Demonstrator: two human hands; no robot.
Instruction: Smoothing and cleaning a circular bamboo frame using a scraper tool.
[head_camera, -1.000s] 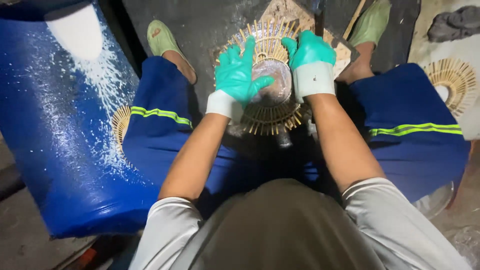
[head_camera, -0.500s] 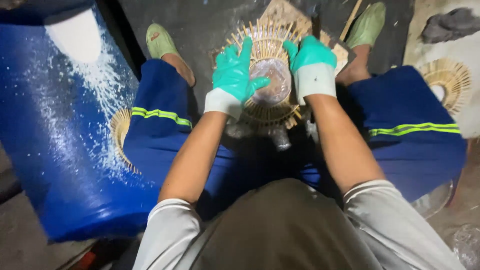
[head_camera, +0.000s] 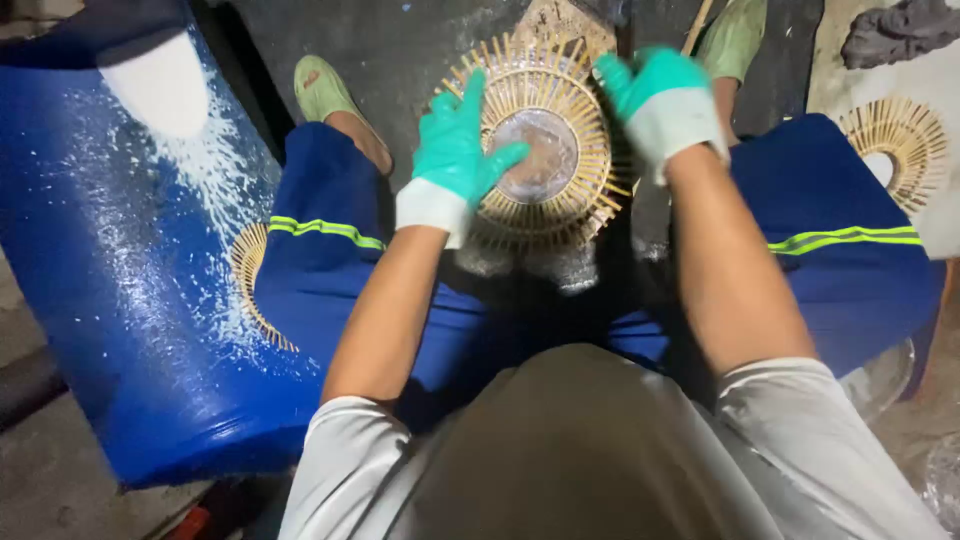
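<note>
A round woven bamboo basket (head_camera: 545, 150) with spokes sticking out all around sits between my knees, over a grey round form at its middle. My left hand (head_camera: 455, 155), in a teal and white glove, presses on the basket's left side with the thumb across the weave. My right hand (head_camera: 660, 100), gloved the same way, grips the upper right rim. Both forearms are bare, and I wear blue trousers with reflective yellow stripes.
A big blue barrel (head_camera: 130, 260) splashed with white lies at my left, with a second woven piece (head_camera: 250, 285) tucked beside my left thigh. Another spoked basket (head_camera: 895, 150) lies at the right on a pale surface. Green sandals (head_camera: 320, 90) rest on the dark floor.
The basket has turned a little between my hands, and my right hand has shifted further right along the rim. The camera has tipped slightly.
</note>
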